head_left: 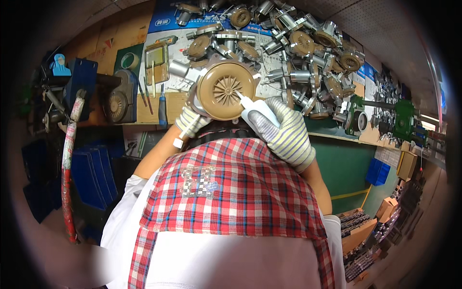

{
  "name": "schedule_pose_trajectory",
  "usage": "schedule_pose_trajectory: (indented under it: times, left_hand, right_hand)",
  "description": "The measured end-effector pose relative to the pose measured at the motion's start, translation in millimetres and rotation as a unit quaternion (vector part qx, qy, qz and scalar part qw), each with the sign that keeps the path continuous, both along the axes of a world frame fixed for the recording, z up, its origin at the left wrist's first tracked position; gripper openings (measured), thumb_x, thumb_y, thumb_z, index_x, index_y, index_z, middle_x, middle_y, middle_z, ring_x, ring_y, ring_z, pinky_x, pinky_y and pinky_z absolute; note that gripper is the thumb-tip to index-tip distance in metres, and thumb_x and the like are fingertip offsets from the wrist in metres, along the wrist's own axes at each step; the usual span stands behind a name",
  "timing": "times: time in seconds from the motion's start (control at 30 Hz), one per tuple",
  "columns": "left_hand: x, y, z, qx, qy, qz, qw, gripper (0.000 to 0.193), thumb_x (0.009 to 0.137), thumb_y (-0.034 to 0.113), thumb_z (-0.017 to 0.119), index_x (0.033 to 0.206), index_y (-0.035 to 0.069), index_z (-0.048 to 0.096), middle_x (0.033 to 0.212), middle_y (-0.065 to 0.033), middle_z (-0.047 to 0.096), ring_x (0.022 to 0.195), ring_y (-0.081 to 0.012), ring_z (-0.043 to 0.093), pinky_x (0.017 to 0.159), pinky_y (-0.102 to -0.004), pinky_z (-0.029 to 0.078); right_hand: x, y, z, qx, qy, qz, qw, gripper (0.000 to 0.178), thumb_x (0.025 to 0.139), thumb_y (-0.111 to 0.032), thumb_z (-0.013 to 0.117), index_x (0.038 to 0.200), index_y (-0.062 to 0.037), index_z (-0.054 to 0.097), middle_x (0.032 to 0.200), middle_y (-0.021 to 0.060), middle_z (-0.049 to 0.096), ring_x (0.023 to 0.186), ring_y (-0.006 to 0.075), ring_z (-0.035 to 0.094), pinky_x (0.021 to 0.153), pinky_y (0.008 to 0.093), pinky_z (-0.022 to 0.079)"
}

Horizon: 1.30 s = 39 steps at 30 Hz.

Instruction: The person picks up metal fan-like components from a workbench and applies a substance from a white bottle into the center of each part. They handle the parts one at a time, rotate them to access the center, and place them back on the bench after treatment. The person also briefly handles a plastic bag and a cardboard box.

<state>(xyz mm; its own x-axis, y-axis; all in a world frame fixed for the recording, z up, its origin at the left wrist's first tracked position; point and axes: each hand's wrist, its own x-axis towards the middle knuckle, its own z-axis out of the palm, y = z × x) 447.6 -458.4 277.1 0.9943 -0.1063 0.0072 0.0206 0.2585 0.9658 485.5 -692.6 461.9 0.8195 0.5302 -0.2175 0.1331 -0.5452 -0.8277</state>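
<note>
A round brown diaphragm-like disc with radial ribs (211,98) faces up in a metal housing with a silver cylinder at its left. My left hand (192,122), in a striped work glove, grips this part from below at its near left edge; most of its fingers are hidden under it. In my right hand (288,135), also gloved, is a white squeeze bottle (261,111), tilted so that its thin nozzle points at the middle of the ribs. Whether the tip touches the disc, I cannot tell.
Similar metal parts with brown discs (302,43) lie piled across the back and right of the bench. At left are a blue-handled tool (162,110), a tray (157,62), a tape roll (129,60) and a lever with a red-and-white wrapped handle (67,168). A green clamp-like machine (403,120) stands at right.
</note>
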Motion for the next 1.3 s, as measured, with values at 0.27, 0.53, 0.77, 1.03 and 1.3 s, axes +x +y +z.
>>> schedule_pose_trajectory:
  times: [0.27, 0.53, 0.77, 1.03, 1.3]
  left_hand:
    - [-3.4, 1.6, 20.4, 0.01, 0.003, -0.025, 1.0, 0.087, 0.071, 0.025, 0.09, 0.142, 0.005, 0.044, 0.135, -0.01, 0.057, 0.12, -0.0206, 0.059, 0.106, -0.0344, 0.048]
    - [1.3, 1.7, 10.3, 0.056, 0.022, -0.027, 0.998, 0.086, 0.069, 0.023, 0.091, 0.141, 0.006, 0.045, 0.134, -0.0095, 0.058, 0.119, -0.0197, 0.059, 0.105, -0.0336, 0.048]
    - [3.4, 4.5, -1.1, 0.066, -0.002, -0.04, 0.997, 0.086, 0.071, 0.022, 0.089, 0.142, 0.006, 0.043, 0.135, -0.0085, 0.057, 0.121, -0.0188, 0.058, 0.105, -0.0346, 0.049]
    - [3.2, 5.5, -5.9, -0.067, 0.069, -0.024, 0.995, 0.09, 0.067, 0.017, 0.091, 0.142, 0.006, 0.042, 0.135, -0.0077, 0.057, 0.12, -0.018, 0.058, 0.106, -0.0347, 0.048]
    - [8.0, 4.2, -13.1, 0.026, 0.069, -0.03, 0.997, 0.096, 0.062, 0.02, 0.094, 0.141, 0.005, 0.042, 0.133, -0.0082, 0.058, 0.12, -0.0184, 0.059, 0.106, -0.0352, 0.049]
  right_hand:
    - [1.5, -0.9, 3.9, -0.009, -0.021, 0.028, 0.999, 0.035, 0.09, -0.028, 0.072, 0.107, 0.0012, 0.068, 0.087, 0.0179, 0.071, 0.077, 0.0277, 0.071, 0.069, 0.0352, 0.053]
    - [5.3, -0.7, 8.0, -0.052, -0.001, 0.03, 0.998, 0.042, 0.09, -0.038, 0.069, 0.11, -0.0008, 0.067, 0.089, 0.0212, 0.07, 0.082, 0.0351, 0.07, 0.071, 0.0402, 0.054]
    - [9.9, -1.2, 9.4, -0.067, 0.013, 0.034, 0.997, 0.044, 0.09, -0.042, 0.068, 0.112, -0.0035, 0.068, 0.092, 0.0213, 0.071, 0.084, 0.0362, 0.07, 0.073, 0.0412, 0.055]
    - [12.4, -2.2, 4.2, -0.061, -0.039, 0.039, 0.997, 0.043, 0.09, -0.034, 0.07, 0.111, 0.0032, 0.067, 0.086, 0.0228, 0.07, 0.078, 0.0343, 0.071, 0.07, 0.0393, 0.054]
    - [18.8, -4.9, 1.8, -0.071, -0.039, 0.04, 0.996, 0.041, 0.09, -0.034, 0.069, 0.109, 0.0014, 0.067, 0.088, 0.0219, 0.07, 0.081, 0.0347, 0.071, 0.071, 0.0396, 0.055]
